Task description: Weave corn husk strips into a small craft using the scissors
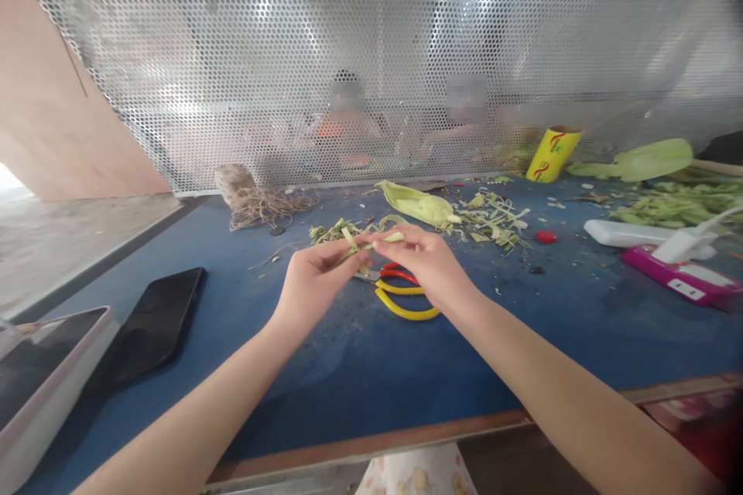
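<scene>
My left hand point(313, 278) and my right hand point(426, 263) meet above the blue table point(360, 371), both pinched on a thin green strip of corn husk point(371, 242) stretched between them. Just under the hands lie scissors with yellow and red handles point(400, 294). A husked green corn cob point(418, 205) lies a little beyond, next to a heap of husk scraps point(493, 218).
A black phone point(154, 325) and a white tray-like device point(40, 379) lie at the left. A tangle of dry roots point(261, 205), a yellow can point(552, 155), a red cap point(546, 237), a pink device with a white charger point(679, 271) and green leaves point(673, 201) lie around. Behind the perforated metal screen point(371, 69) sit other people.
</scene>
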### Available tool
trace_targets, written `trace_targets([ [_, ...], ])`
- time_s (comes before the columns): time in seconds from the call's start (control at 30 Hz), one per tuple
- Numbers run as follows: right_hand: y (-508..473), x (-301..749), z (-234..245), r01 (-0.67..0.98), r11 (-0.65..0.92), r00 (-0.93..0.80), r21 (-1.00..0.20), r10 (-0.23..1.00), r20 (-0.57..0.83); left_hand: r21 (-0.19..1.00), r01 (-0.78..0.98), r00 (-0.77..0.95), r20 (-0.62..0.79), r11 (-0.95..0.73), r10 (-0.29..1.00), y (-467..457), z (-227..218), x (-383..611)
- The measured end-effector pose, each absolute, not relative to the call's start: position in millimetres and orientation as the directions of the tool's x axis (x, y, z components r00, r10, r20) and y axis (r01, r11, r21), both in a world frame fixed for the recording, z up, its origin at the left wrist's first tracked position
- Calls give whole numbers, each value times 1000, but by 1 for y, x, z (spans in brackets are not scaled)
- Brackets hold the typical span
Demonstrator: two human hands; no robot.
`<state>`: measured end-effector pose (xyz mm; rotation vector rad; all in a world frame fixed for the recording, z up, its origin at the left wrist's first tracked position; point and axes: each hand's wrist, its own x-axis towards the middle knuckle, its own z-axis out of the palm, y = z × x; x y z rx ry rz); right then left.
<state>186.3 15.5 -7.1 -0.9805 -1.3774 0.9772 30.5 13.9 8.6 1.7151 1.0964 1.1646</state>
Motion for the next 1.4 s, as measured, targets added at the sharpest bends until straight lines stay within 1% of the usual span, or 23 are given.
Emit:
trace_targets([
  [0.07, 18, 188, -9, 56, 330, 51, -942, 942, 333, 936, 188, 213, 256, -296, 943, 14, 9, 30],
  [0.1, 18, 188, -10, 75, 337, 52, -938, 938, 341, 942, 167, 214, 252, -289, 944, 14, 9, 30],
  [0.2, 18, 190, -9, 105, 352, -8, -930, 936, 353, 947, 139, 212, 256, -288, 943, 13, 9, 30],
  [0.3, 18, 193, -5, 116, 367, -30, -923, 930, 366, 960, 129, 228, 215, -248, 950, 13, 9, 31],
  [0.43, 18, 201, 2, 122, 407, -22, -905, 913, 408, 962, 172, 260, 162, -211, 952, 12, 11, 31],
  [0.6, 22, 210, 6, 184, 459, -19, -869, 886, 463, 957, 207, 331, 128, -204, 935, 10, 14, 30],
  [0.67, 24, 210, 4, 195, 468, -7, -862, 879, 476, 949, 231, 331, 133, -217, 934, 11, 13, 29],
  [0.73, 24, 208, 1, 183, 436, -15, -881, 898, 441, 940, 243, 283, 167, -239, 944, 13, 12, 28],
  [0.83, 21, 200, -4, 199, 300, -82, -933, 954, 289, 940, 215, 189, 227, -265, 956, 17, 10, 27],
  [0.9, 16, 193, -6, 264, 244, -200, -933, 960, 195, 942, 206, 167, 233, -264, 958, 18, 10, 26],
  [0.93, 13, 189, -6, 275, 250, -264, -928, 948, 178, 942, 211, 172, 229, -263, 958, 18, 11, 26],
  [1.03, 8, 183, -6, 224, 291, -311, -930, 926, 214, 922, 260, 180, 245, -286, 953, 17, 11, 26],
  [1.13, 9, 181, -8, 252, 300, -304, -920, 927, 219, 869, 355, 162, 304, -343, 939, 18, 10, 25],
  [1.23, 9, 181, -10, 277, 307, -346, -911, 916, 203, 821, 399, 223, 345, -408, 912, 19, 9, 25],
  [1.33, 9, 180, -11, 281, 360, -376, -890, 894, 243, 793, 416, 297, 345, -446, 890, 20, 10, 25],
  [1.4, 8, 181, -10, 277, 386, -394, -880, 881, 262, 788, 423, 315, 335, -447, 888, 20, 11, 25],
])
